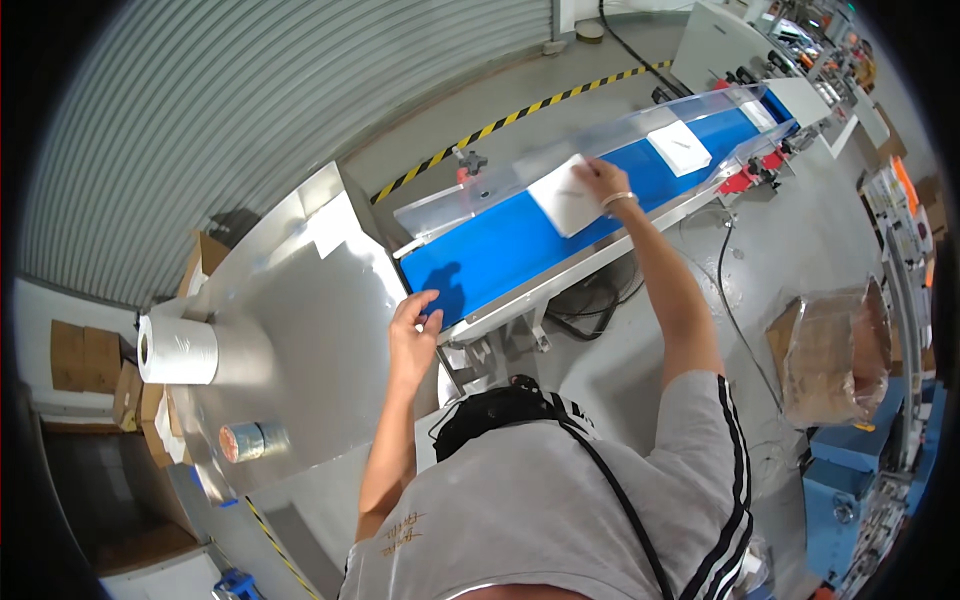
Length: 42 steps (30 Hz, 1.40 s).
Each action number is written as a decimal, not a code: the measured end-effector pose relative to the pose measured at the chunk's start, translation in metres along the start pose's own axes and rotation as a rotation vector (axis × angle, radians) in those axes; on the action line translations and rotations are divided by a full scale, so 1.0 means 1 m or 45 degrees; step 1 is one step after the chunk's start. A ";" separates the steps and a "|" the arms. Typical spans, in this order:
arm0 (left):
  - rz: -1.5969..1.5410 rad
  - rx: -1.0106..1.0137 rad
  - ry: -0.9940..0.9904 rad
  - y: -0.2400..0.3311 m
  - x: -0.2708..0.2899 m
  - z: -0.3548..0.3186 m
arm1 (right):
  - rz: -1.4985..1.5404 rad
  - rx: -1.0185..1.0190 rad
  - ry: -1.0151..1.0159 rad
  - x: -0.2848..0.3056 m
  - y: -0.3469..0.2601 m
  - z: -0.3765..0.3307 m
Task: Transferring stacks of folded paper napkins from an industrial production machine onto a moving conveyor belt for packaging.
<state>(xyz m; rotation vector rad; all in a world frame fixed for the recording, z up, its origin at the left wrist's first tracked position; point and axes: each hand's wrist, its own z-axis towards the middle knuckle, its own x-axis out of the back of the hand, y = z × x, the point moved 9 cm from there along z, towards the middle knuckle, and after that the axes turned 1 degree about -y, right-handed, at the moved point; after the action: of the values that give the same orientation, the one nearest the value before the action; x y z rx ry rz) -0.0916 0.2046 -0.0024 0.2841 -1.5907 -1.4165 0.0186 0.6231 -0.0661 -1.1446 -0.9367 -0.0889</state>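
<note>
Bare right hand (603, 183): nearer, touching; can't tell if clamped
Flat white squarish box (562, 204): 7 o'clock of its fingers; long axis unclear
Bare left hand (412, 338): fingers apart; box toward 1:30

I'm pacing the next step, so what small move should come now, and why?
Probably bring the left hand to the white box: the right hand grips it only at its right side, while the left is apart from it, at the blue belt's left end.
</note>
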 end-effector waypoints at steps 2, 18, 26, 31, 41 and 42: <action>0.099 0.009 -0.010 -0.004 0.002 -0.004 | -0.213 0.009 0.295 0.042 0.026 0.011; -0.427 -0.055 -0.127 -0.109 -0.006 -0.040 | -0.298 -0.880 -1.039 -0.268 0.197 -0.508; 0.068 -0.558 -0.258 -0.048 -0.017 -0.049 | 0.696 -1.341 0.123 -0.259 0.221 -0.609; -0.017 -0.587 -0.175 -0.070 -0.015 -0.039 | 0.434 -1.464 -0.118 -0.270 0.161 -0.695; 0.235 -0.842 -0.284 -0.051 -0.029 -0.063 | 0.147 -1.517 -0.235 -0.338 0.166 -0.879; 0.238 -0.824 -0.295 -0.046 -0.037 -0.075 | 0.026 -1.422 -0.221 -0.362 0.180 -0.898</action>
<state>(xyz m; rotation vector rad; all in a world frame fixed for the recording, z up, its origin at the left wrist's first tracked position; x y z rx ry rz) -0.0339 0.1685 -0.0702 -0.4110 -1.2077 -1.7682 0.4073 -0.1567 -0.5243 -2.2113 -1.0409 -0.5532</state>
